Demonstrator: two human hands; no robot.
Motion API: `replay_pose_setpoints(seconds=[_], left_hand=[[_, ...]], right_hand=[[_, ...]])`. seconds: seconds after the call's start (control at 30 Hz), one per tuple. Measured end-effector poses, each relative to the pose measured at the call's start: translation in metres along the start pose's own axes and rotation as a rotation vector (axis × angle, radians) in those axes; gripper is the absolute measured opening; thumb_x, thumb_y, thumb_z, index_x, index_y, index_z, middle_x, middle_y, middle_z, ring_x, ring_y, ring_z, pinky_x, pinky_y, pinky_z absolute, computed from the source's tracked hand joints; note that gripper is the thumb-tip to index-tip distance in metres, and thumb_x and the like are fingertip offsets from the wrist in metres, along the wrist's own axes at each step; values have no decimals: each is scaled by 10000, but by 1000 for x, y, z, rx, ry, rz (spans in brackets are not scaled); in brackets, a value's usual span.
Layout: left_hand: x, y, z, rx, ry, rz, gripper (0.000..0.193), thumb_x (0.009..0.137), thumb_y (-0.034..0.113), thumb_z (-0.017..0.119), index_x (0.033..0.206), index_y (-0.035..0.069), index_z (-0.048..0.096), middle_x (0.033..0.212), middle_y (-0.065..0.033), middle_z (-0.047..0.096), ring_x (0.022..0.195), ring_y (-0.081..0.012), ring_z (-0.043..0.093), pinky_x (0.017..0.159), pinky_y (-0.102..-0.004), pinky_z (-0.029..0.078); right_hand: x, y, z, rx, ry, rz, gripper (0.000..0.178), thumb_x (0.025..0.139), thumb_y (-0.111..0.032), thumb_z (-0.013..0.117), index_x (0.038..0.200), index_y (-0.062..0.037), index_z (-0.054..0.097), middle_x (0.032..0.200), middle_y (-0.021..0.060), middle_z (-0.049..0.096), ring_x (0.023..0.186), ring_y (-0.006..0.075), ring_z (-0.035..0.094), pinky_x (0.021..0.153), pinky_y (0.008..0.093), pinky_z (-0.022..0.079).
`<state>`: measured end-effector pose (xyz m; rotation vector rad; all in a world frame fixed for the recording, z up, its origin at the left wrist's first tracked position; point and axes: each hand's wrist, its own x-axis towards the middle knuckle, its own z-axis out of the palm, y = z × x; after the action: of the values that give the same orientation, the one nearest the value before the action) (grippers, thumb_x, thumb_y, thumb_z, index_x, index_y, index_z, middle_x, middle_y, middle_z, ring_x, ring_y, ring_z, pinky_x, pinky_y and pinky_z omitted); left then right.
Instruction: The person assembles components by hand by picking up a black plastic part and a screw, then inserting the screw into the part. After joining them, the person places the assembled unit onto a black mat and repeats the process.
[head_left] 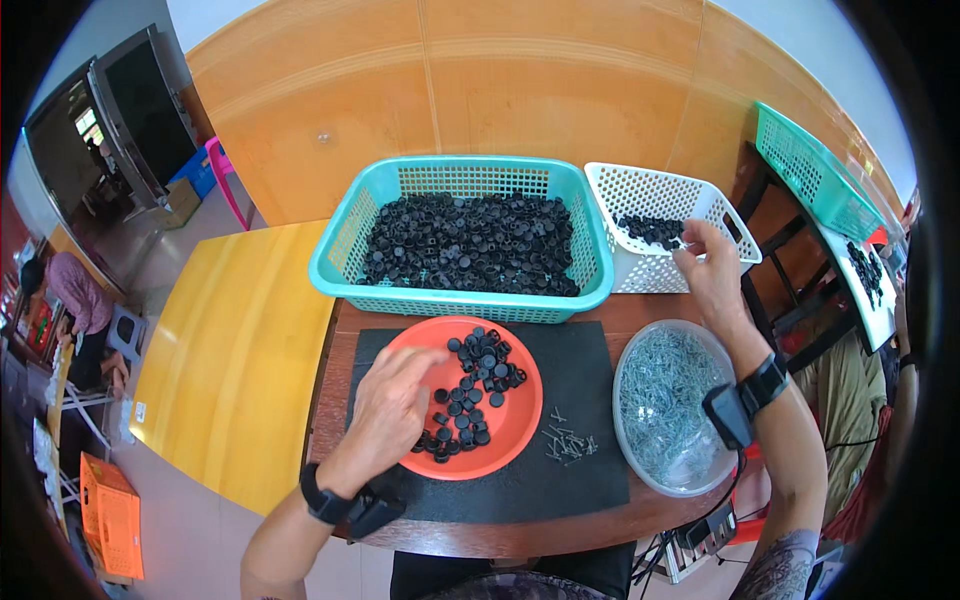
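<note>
My left hand (392,405) reaches into the orange plate (515,420), fingers curled down onto the small black caps (478,385) lying in it. My right hand (712,270) stretches to the front rim of the white basket (650,200), fingertips bent over the few black parts (650,231) inside; whether it holds one I cannot see. The plate rests on a black mat (585,365). A clear bowl of small silver screws (668,400) stands below my right forearm. Both wrists wear black bands.
A teal basket (345,240) full of black caps stands behind the plate. Loose screws (568,443) lie on the mat. Another teal basket (815,170) and a white tray with black parts (868,270) sit at right. A yellow table (235,350) adjoins left.
</note>
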<state>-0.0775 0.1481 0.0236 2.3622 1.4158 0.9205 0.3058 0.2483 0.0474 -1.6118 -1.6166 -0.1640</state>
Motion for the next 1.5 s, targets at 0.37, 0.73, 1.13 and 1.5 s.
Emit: replay_pose_setpoints(seconds=[0.37, 0.73, 1.13, 1.5], left_hand=[[18, -31, 24, 59, -266, 111, 480, 723, -109, 500, 1165, 60, 579, 1099, -140, 536, 1009, -330, 505, 881, -400, 439], [4, -2, 9, 71, -274, 276, 405, 728, -90, 573, 1081, 92, 652, 1069, -115, 587, 931, -299, 544, 780, -386, 479], [-10, -13, -16, 123, -378, 189, 194, 707, -39, 603, 862, 43, 687, 829, -71, 628, 823, -261, 561, 725, -363, 480], [21, -20, 2, -17, -155, 68, 139, 718, -9, 627, 846, 20, 676, 783, -101, 613, 811, -286, 571, 729, -383, 466]], right_hand=[[-98, -77, -31, 330, -339, -350, 154, 743, 48, 639, 892, 11, 630, 738, 134, 603, 691, 308, 592, 600, 392, 463], [-136, -92, -38, 450, -443, -334, 150, 718, 79, 663, 853, 22, 630, 697, 132, 597, 636, 291, 580, 535, 372, 445], [-151, -94, -39, 493, -511, -332, 129, 713, 78, 661, 833, 38, 639, 712, 138, 611, 623, 283, 577, 523, 368, 447], [-157, -92, -31, 412, -494, -396, 205, 661, 78, 665, 855, 15, 644, 715, 108, 589, 638, 270, 571, 525, 360, 459]])
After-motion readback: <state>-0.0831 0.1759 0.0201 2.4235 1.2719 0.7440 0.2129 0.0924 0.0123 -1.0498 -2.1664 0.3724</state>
